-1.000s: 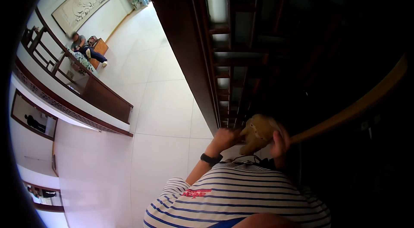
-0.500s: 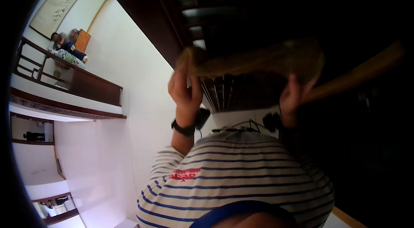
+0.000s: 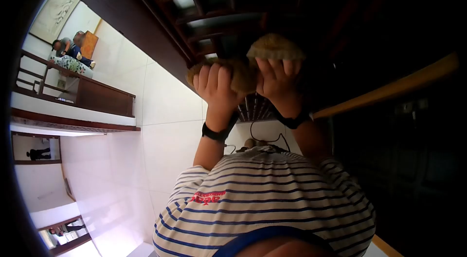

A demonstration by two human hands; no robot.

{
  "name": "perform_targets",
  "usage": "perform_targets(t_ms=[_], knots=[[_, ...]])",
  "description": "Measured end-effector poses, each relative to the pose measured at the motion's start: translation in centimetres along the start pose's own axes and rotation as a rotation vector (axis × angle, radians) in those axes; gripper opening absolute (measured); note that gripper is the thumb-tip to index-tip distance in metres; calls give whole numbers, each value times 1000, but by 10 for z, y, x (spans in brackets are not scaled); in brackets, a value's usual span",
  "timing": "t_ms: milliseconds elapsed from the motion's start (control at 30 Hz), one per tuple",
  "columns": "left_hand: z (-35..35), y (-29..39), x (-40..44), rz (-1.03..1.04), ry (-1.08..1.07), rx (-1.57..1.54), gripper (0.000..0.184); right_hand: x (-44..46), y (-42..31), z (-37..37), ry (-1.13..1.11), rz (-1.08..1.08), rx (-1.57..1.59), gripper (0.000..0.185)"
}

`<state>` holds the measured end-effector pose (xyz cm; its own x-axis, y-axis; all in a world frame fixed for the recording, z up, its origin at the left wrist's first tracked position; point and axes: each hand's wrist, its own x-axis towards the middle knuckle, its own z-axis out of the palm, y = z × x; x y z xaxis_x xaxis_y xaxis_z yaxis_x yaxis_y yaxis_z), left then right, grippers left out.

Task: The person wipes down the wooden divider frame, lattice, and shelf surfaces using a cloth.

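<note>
A brownish-yellow cloth [image 3: 243,78] is bunched up in front of dark wooden latticework [image 3: 209,16]. My left hand [image 3: 214,84] has its fingers curled over the cloth's left part. Close beside it, my right hand [image 3: 279,82] grips a folded part with a paler edge, which sticks up above the fingers. Each wrist wears a black band. Whether the cloth touches the lattice, I cannot tell in the shadow.
A yellowish wooden strip [image 3: 389,89] slants across the dark right side. Pale floor tiles [image 3: 168,106] lie at left. Further off are a dark wooden railing [image 3: 104,94], a seated person [image 3: 73,50] and a hanging picture [image 3: 53,14]. A cable [image 3: 272,140] hangs near my waist.
The cloth, stretched wide between my hands before, is now bunched. My right hand has moved left and up, close to my left hand. The view has shifted, showing more lattice.
</note>
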<state>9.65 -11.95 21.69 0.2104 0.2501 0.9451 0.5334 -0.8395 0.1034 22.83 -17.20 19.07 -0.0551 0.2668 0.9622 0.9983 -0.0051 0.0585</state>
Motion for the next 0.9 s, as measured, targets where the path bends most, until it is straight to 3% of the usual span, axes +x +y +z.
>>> perform_targets(t_ms=[200, 300, 367, 533, 633, 700, 767, 800, 900], knots=[[-2, 3, -22, -93, -93, -31, 31, -5, -4, -2, -22, 69, 61, 31], [-10, -4, -31, -45, -183, -19, 32, -25, -10, 1, -23, 45, 56, 29], [-6, -16, -46, 76, -115, 6, 32, -35, -20, -1, -67, 36, 32, 27], [-10, -45, -90, 140, -360, -97, 23, -52, -38, -2, -200, 130, -3, 26], [-23, -67, -102, 135, -389, -245, 18, -73, -42, 4, -79, 117, -99, 28], [-41, -91, -85, 197, -264, -247, 16, -66, -49, -4, -92, 62, -172, 29], [-54, -125, -63, 294, -244, -298, 16, -43, -60, -5, -139, 280, -21, 36], [-57, -143, -54, 306, -171, -278, 19, -37, -71, -2, -53, 348, -26, 48], [-60, -195, -33, 194, -52, -376, 34, -19, -103, 15, 78, 474, 66, 53]])
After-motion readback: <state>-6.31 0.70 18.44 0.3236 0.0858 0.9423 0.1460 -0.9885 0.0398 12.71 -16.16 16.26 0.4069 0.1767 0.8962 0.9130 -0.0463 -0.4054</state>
